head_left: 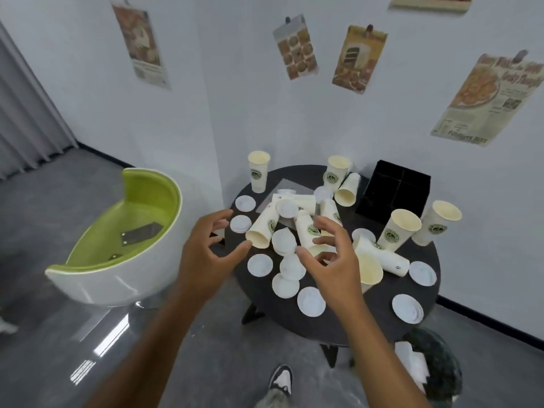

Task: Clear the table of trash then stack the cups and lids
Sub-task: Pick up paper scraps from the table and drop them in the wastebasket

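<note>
Fingers (219, 223) of both hands are spread, loosely curled, holding nothing above the bench (338, 322). Tipped cups (263, 228) lie just beyond the fingertips; lids (259, 265) sit between and below them.

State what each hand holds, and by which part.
Nothing is held. The left hand and right hand hover open above the lying cups and lids, no grip closed.
</note>
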`<state>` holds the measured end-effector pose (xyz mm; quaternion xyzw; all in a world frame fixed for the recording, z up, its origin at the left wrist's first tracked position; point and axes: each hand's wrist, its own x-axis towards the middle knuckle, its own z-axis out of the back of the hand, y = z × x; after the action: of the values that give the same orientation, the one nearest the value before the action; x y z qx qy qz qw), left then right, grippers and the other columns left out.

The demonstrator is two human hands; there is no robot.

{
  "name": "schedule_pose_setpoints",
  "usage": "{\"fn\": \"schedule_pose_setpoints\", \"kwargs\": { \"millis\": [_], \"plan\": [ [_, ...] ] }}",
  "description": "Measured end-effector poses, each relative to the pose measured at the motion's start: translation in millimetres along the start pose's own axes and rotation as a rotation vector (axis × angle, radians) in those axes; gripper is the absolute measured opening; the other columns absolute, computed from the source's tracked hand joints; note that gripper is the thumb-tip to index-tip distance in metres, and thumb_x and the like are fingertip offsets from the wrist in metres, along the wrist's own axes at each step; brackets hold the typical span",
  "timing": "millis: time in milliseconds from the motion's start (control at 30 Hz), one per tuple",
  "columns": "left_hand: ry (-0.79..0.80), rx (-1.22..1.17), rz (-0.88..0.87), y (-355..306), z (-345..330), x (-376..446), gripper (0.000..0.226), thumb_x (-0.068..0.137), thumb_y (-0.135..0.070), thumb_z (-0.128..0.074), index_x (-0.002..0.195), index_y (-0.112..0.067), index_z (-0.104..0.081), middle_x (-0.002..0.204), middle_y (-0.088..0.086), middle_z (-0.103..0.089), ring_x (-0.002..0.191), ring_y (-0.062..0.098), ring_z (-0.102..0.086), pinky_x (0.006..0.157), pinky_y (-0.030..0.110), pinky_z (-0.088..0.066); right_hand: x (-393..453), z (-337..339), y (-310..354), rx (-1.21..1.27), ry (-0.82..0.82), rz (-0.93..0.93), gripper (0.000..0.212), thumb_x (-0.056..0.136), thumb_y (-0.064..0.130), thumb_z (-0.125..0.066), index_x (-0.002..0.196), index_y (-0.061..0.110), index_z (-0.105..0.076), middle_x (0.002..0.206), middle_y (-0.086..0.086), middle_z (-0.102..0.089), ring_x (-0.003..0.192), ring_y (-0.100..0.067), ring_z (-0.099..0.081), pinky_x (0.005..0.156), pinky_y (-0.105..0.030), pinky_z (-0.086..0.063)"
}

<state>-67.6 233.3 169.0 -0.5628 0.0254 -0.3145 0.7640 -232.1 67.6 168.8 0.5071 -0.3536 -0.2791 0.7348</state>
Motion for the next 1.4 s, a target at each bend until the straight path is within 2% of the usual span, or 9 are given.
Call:
{"fn": "schedule_pose_setpoints", "kwargs": {
  "millis": [100,267,500,667,767,900,1033,1133,1400],
  "plan": [
    [0.001,0.038,0.029,25.2,2.3,19.6,0.062,0.077,-0.029,-0.089,0.129,-0.037,-0.057,0.122,-0.020,-0.062,0.115,-0.011,-0.059,0.090,0.012,-0.047,20.5,-17.6,-14.2,0.025,0.009,-0.033,0.058,0.081,0.019,-0.083,0.128,0.038,-0.057,0.128,0.023,-0.060,0.109,-0.008,-0.062,0.080,-0.036,-0.059],
    [0.026,0.112,0.081,64.5,-5.0,61.2,0.064,0.077,-0.029,-0.090,0.129,-0.038,-0.054,0.126,-0.016,-0.062,0.111,-0.019,-0.055,0.086,0.008,-0.046,64.3,-46.5,-44.1,0.011,0.037,-0.079,0.061,0.082,0.019,-0.083,0.127,0.048,-0.054,0.130,0.022,-0.060,0.109,-0.005,-0.061,0.078,-0.027,-0.057],
    [0.078,0.159,0.134,96.5,-23.7,111.6,0.063,0.076,-0.027,-0.090,0.131,-0.032,-0.058,0.124,-0.015,-0.062,0.108,-0.008,-0.060,0.085,0.010,-0.047,107.3,-65.3,-88.4,-0.009,0.031,-0.191,0.059,0.082,0.020,-0.083,0.120,0.054,-0.053,0.125,0.026,-0.061,0.107,-0.004,-0.062,0.078,-0.032,-0.060],
    [0.177,0.165,0.166,111.6,-45.4,128.0,0.066,0.074,-0.029,-0.092,0.120,-0.053,-0.051,0.116,-0.033,-0.056,0.098,-0.013,-0.059,0.074,0.006,-0.046,118.8,-62.4,-111.6,-0.040,-0.014,-0.281,0.059,0.082,0.019,-0.083,0.123,0.049,-0.053,0.125,0.025,-0.060,0.106,-0.001,-0.061,0.076,-0.029,-0.058],
    [0.229,0.123,0.196,125.6,-58.7,142.5,0.062,0.074,-0.026,-0.093,0.123,-0.043,-0.059,0.121,-0.025,-0.060,0.102,-0.019,-0.058,0.073,0.001,-0.047,121.8,-61.2,-123.8,-0.034,-0.055,-0.338,0.058,0.082,0.020,-0.084,0.126,0.044,-0.055,0.126,0.027,-0.060,0.106,-0.003,-0.062,0.075,-0.029,-0.058],
    [0.337,0.062,0.193,145.5,-75.9,164.8,0.061,0.075,-0.019,-0.092,0.118,-0.046,-0.059,0.123,-0.026,-0.060,0.109,-0.019,-0.056,0.081,0.000,-0.046,120.8,-58.9,-137.2,-0.077,-0.119,-0.391,0.057,0.081,0.019,-0.084,0.127,0.039,-0.057,0.126,0.026,-0.060,0.104,-0.006,-0.062,0.075,-0.028,-0.057],
    [0.474,0.037,0.176,170.3,-87.2,191.0,0.058,0.076,-0.022,-0.092,0.124,-0.037,-0.063,0.124,-0.023,-0.062,0.114,-0.006,-0.061,0.090,0.016,-0.050,120.6,-60.5,-144.0,-0.108,-0.186,-0.454,0.055,0.085,0.010,-0.078,0.128,0.037,-0.057,0.124,0.019,-0.061,0.097,-0.011,-0.064,0.077,-0.020,-0.055],
    [0.601,0.043,0.144,188.3,-94.9,209.6,0.059,0.075,-0.024,-0.092,0.125,-0.038,-0.062,0.123,-0.023,-0.062,0.114,-0.004,-0.060,0.094,0.022,-0.050,117.3,-66.4,-149.4,-0.124,-0.279,-0.506,0.052,0.087,0.006,-0.074,0.128,0.034,-0.058,0.121,0.015,-0.063,0.089,-0.018,-0.065,0.079,-0.021,-0.055],
    [0.871,0.018,0.025,215.3,-114.7,245.3,0.061,0.075,-0.024,-0.092,0.126,-0.037,-0.061,0.125,-0.021,-0.064,0.118,-0.001,-0.060,0.091,0.015,-0.047,93.0,-91.8,-159.6,-0.174,-0.440,-0.618,0.052,0.086,0.007,-0.077,0.127,0.031,-0.059,0.120,0.008,-0.063,0.092,-0.019,-0.064,0.081,-0.033,-0.057]
  ]
}}
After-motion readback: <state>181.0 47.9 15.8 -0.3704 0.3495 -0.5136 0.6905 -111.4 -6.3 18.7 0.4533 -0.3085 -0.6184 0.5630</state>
